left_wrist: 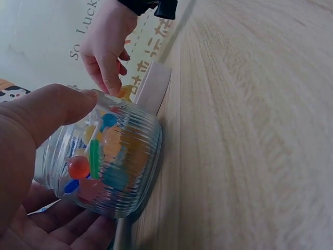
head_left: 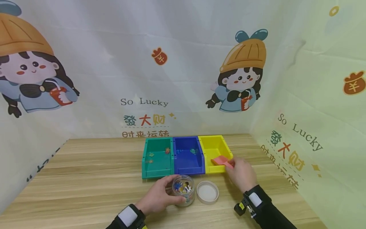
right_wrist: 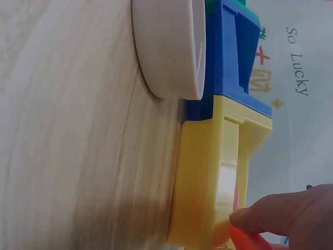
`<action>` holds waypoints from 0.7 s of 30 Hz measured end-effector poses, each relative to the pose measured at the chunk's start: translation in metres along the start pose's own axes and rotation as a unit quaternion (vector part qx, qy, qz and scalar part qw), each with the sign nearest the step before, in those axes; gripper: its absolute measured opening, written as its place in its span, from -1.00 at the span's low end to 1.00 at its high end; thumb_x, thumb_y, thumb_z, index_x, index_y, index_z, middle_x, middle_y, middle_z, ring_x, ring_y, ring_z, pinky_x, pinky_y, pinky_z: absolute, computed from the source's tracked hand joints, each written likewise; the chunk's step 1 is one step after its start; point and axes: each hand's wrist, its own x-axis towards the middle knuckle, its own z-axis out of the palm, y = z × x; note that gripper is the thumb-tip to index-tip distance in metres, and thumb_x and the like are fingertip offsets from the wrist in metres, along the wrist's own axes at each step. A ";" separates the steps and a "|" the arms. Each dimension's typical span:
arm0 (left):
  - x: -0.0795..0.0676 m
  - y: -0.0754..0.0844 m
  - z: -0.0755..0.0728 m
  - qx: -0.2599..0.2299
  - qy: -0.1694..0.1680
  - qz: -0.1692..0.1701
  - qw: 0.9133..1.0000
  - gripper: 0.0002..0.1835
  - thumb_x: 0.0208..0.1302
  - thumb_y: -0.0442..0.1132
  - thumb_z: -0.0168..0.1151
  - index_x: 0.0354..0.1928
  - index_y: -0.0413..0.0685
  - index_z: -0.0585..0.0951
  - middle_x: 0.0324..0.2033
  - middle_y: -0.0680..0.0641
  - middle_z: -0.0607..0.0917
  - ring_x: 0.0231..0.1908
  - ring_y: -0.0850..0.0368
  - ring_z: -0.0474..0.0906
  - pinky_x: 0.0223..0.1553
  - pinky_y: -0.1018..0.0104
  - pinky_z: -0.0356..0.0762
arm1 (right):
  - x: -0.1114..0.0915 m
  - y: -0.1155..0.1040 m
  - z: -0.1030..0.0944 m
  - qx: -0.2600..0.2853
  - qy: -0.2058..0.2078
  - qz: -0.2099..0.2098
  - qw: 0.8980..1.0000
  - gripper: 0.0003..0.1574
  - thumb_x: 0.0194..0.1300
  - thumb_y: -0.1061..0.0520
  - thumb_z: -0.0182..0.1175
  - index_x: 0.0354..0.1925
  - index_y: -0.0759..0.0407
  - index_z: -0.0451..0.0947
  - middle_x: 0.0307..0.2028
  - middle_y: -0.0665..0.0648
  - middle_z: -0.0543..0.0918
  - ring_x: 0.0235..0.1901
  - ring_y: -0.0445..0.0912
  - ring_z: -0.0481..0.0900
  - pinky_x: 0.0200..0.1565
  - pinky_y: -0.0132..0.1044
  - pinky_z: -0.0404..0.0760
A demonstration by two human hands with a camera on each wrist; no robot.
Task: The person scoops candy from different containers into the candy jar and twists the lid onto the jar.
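Observation:
My left hand (head_left: 160, 197) holds a ribbed clear jar (left_wrist: 130, 151) on the table, thumb on one side and fingers on the other. Small colourful pieces fill part of the jar, among them a red ball (left_wrist: 79, 167) and a green strip (left_wrist: 94, 159). With my right hand (head_left: 242, 174) I grip the handle of a pinkish-red scoop (head_left: 220, 160). The scoop's blade lies inside the yellow bin (head_left: 214, 144), at its front right. In the right wrist view, the thumb (right_wrist: 276, 211) presses the scoop handle; most of the scoop is hidden there.
Left of the yellow bin, joined in a row, are a blue bin (head_left: 186, 165) and a green bin (head_left: 157, 173), each with a few small translucent pieces. A white round lid (head_left: 207, 192) lies right of the jar. Printed cloth walls (head_left: 188, 76) stand behind and at the sides.

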 end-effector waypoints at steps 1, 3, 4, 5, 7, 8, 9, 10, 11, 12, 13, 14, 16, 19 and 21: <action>0.000 0.000 0.000 0.000 0.000 0.000 1.000 -0.04 0.21 -0.12 0.71 0.57 -0.26 0.43 0.41 -0.27 0.60 0.40 -0.32 0.60 0.43 -0.28 0.57 | 0.000 0.000 0.000 0.001 -0.002 0.001 1.000 -0.60 0.47 0.09 0.36 0.07 0.39 0.70 -0.16 0.32 0.75 -0.26 0.12 0.59 -0.07 0.06 0.71; 0.000 0.000 0.000 -0.001 -0.001 -0.001 1.000 -0.04 0.21 -0.12 0.71 0.57 -0.26 0.43 0.41 -0.27 0.61 0.39 -0.32 0.60 0.43 -0.28 0.57 | -0.001 0.000 -0.001 0.002 -0.006 0.008 1.000 -0.56 0.46 0.08 0.36 0.11 0.40 0.69 -0.11 0.35 0.74 -0.23 0.14 0.59 -0.03 0.08 0.72; 0.000 0.000 0.000 -0.001 -0.002 -0.001 1.000 -0.04 0.21 -0.12 0.71 0.57 -0.26 0.43 0.41 -0.27 0.61 0.39 -0.32 0.61 0.42 -0.28 0.58 | -0.002 -0.001 -0.002 0.003 -0.007 0.010 1.000 -0.54 0.46 0.07 0.36 0.13 0.40 0.69 -0.08 0.36 0.74 -0.20 0.15 0.59 -0.01 0.10 0.72; 0.000 -0.001 0.000 -0.002 -0.002 -0.002 1.000 -0.04 0.21 -0.12 0.71 0.57 -0.25 0.43 0.41 -0.26 0.61 0.39 -0.32 0.61 0.42 -0.28 0.58 | -0.002 -0.002 -0.003 0.003 -0.006 0.011 1.000 -0.51 0.46 0.06 0.37 0.16 0.41 0.68 -0.05 0.38 0.74 -0.18 0.17 0.60 0.02 0.12 0.72; 0.001 -0.001 0.000 -0.003 -0.002 -0.002 1.000 -0.04 0.21 -0.12 0.71 0.57 -0.26 0.43 0.41 -0.26 0.61 0.39 -0.32 0.61 0.42 -0.27 0.58 | -0.004 -0.004 -0.005 0.005 -0.005 0.011 1.000 -0.46 0.47 0.03 0.36 0.20 0.41 0.67 0.02 0.41 0.73 -0.09 0.21 0.60 0.08 0.16 0.71; 0.001 -0.001 0.000 -0.004 -0.002 -0.001 1.000 -0.04 0.21 -0.13 0.71 0.57 -0.26 0.43 0.41 -0.27 0.61 0.39 -0.32 0.61 0.42 -0.27 0.58 | -0.005 -0.006 -0.007 0.004 -0.002 0.008 1.000 -0.44 0.47 0.01 0.35 0.21 0.40 0.67 0.05 0.41 0.72 -0.05 0.23 0.61 0.11 0.18 0.70; 0.000 -0.001 0.000 -0.005 -0.001 -0.001 1.000 -0.04 0.21 -0.14 0.71 0.57 -0.26 0.43 0.41 -0.27 0.61 0.39 -0.32 0.61 0.42 -0.27 0.59 | -0.006 -0.008 -0.008 0.008 -0.001 0.006 1.000 -0.43 0.47 0.00 0.34 0.23 0.40 0.67 0.09 0.42 0.72 -0.01 0.24 0.61 0.15 0.21 0.70; 0.000 -0.001 0.000 -0.006 0.001 0.000 1.000 -0.05 0.21 -0.15 0.71 0.57 -0.26 0.43 0.41 -0.27 0.61 0.39 -0.31 0.61 0.42 -0.26 0.59 | -0.007 -0.010 -0.010 0.012 0.001 0.001 1.000 -0.42 0.47 -0.01 0.34 0.23 0.39 0.67 0.12 0.42 0.71 0.04 0.26 0.61 0.17 0.22 0.69; 0.000 -0.002 0.000 -0.007 0.002 0.000 1.000 -0.05 0.21 -0.17 0.70 0.57 -0.27 0.43 0.41 -0.26 0.62 0.39 -0.31 0.62 0.42 -0.26 0.59 | -0.009 -0.013 -0.011 0.015 0.003 -0.006 1.000 -0.42 0.46 -0.02 0.34 0.23 0.38 0.67 0.13 0.42 0.71 0.06 0.26 0.60 0.17 0.23 0.68; 0.000 -0.002 0.000 -0.008 0.004 0.000 1.000 -0.05 0.21 -0.18 0.70 0.57 -0.27 0.43 0.41 -0.26 0.62 0.39 -0.31 0.62 0.42 -0.26 0.59 | -0.010 -0.016 -0.013 0.020 0.004 -0.013 1.000 -0.42 0.45 -0.03 0.35 0.22 0.37 0.68 0.14 0.41 0.70 0.07 0.26 0.60 0.17 0.22 0.68; 0.000 -0.002 0.000 -0.009 0.006 0.000 1.000 -0.06 0.21 -0.19 0.70 0.57 -0.27 0.43 0.41 -0.26 0.62 0.39 -0.31 0.61 0.42 -0.26 0.59 | -0.012 -0.019 -0.014 0.025 0.005 -0.020 0.999 -0.43 0.44 -0.03 0.36 0.20 0.35 0.69 0.14 0.40 0.71 0.06 0.24 0.60 0.15 0.20 0.69; -0.001 -0.002 0.000 -0.010 0.007 -0.001 1.000 -0.06 0.21 -0.21 0.70 0.57 -0.27 0.43 0.41 -0.26 0.62 0.39 -0.31 0.61 0.42 -0.26 0.59 | -0.014 -0.023 -0.015 0.030 0.004 -0.028 0.999 -0.44 0.43 -0.04 0.37 0.18 0.34 0.71 0.12 0.39 0.71 0.03 0.21 0.60 0.11 0.16 0.69; -0.001 -0.002 0.000 -0.011 0.010 -0.003 1.000 -0.06 0.21 -0.22 0.69 0.57 -0.27 0.43 0.41 -0.26 0.62 0.39 -0.32 0.61 0.42 -0.26 0.58 | -0.018 -0.029 -0.015 0.038 -0.002 -0.045 0.998 -0.47 0.41 -0.05 0.41 0.14 0.31 0.73 0.07 0.35 0.72 -0.03 0.15 0.59 0.05 0.06 0.68; -0.001 -0.002 0.001 -0.012 0.011 -0.004 1.000 -0.06 0.21 -0.22 0.69 0.57 -0.26 0.43 0.41 -0.26 0.62 0.40 -0.33 0.60 0.42 -0.28 0.57 | -0.022 -0.035 -0.012 0.044 -0.023 -0.071 0.996 -0.51 0.38 -0.08 0.47 0.08 0.25 0.76 0.00 0.28 0.76 -0.12 0.05 0.59 -0.03 -0.05 0.65; -0.001 -0.002 0.001 -0.012 0.010 -0.002 1.000 -0.06 0.21 -0.21 0.69 0.57 -0.26 0.43 0.41 -0.26 0.62 0.40 -0.34 0.60 0.43 -0.28 0.57 | -0.023 -0.037 -0.010 0.046 -0.042 -0.085 0.994 -0.51 0.36 -0.10 0.52 0.05 0.22 0.76 -0.02 0.23 0.78 -0.13 0.01 0.62 -0.02 -0.05 0.70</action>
